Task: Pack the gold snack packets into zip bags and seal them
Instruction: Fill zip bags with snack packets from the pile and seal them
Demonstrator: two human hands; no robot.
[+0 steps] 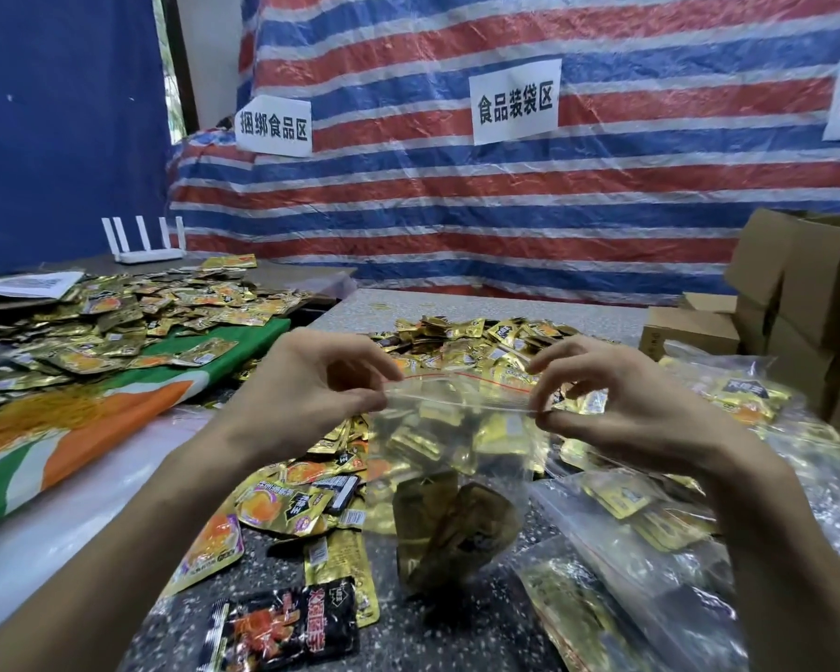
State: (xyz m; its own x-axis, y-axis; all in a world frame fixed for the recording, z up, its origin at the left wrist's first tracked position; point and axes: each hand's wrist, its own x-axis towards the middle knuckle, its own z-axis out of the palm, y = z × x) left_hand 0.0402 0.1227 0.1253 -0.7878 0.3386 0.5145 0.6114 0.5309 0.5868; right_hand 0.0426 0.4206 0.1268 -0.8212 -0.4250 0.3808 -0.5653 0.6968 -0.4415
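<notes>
Both hands, left [318, 380] and right [617, 395], pinch the top corners of a zip bag [457, 443] holding gold packets [423, 441], above the bench [457, 628].

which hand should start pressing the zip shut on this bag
Probably the right hand: its fingertips pinch the zip strip at the right corner of the bag, ready to slide along it. The left hand grips the other end as anchor.
</notes>
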